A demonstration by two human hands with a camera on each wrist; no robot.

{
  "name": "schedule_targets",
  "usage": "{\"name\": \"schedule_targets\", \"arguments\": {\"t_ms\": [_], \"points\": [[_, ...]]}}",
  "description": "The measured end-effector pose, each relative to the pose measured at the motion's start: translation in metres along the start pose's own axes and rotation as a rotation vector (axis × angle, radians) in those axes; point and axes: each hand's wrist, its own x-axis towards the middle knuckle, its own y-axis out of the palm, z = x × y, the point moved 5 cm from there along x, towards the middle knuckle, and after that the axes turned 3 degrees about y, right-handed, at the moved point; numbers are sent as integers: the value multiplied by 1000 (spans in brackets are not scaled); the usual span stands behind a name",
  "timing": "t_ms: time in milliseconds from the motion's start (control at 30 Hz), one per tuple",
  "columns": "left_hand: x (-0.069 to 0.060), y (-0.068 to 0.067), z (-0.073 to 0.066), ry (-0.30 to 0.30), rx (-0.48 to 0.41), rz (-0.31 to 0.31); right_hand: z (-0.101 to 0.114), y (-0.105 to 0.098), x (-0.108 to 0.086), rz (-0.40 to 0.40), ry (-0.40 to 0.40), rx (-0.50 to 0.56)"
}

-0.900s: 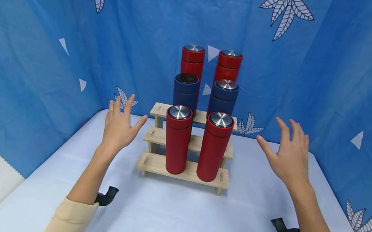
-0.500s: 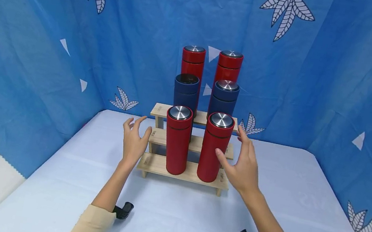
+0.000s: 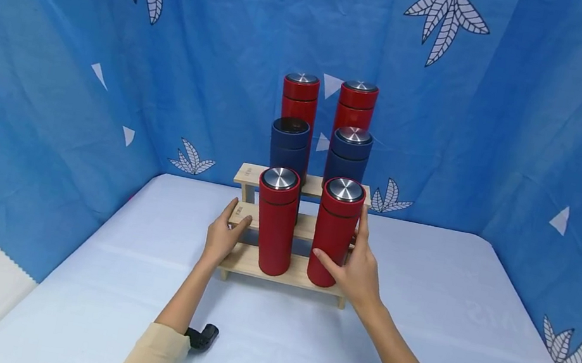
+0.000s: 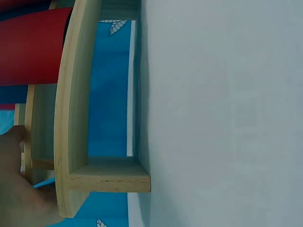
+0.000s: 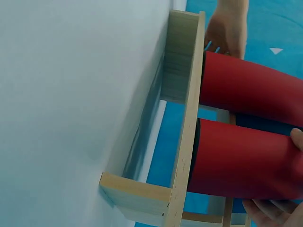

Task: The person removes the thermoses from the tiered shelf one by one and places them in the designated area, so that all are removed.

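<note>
Front right red flask (image 3: 332, 236) upright on lowest tier of wooden stand (image 3: 243, 259); right hand (image 3: 363, 274) curled round it. Left hand (image 3: 220, 239) at stand's left end, thumb apart, grip unclear. Tilted lift could knock blue flask (image 3: 349, 158) behind.

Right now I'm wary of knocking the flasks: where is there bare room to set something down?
The white tablecloth is bare before the wooden stand, between the forearms; right of the right hand, out to the blue curtain; and left of the left hand. The stand is crowded with six flasks; the right hand holds the front right red flask.
</note>
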Motion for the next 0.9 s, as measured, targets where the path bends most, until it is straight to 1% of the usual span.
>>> {"name": "schedule_targets", "arguments": {"t_ms": [133, 300, 433, 533, 667, 733, 800, 900], "points": [[1, 1, 2, 4, -10, 11, -1, -6, -1, -14, -13, 0], [1, 1, 2, 21, -9, 9, -6, -22, -7, -47, -39, -43], [1, 0, 2, 28, -11, -6, -15, -40, -12, -115, -74, -69], [0, 1, 3, 34, -4, -13, -25, -57, -13, -183, -73, -110], [-1, 2, 6, 39, -4, -18, -41, -78, -4, -257, -21, -164], [-1, 2, 7, 41, -9, -27, -48, -86, 5, -286, -2, -162], [-2, 1, 7, 47, -12, -39, -56, -90, 16, -311, 14, -149], [-2, 0, 7, 61, -24, -57, -71, -89, 30, -328, 34, -112]]}}
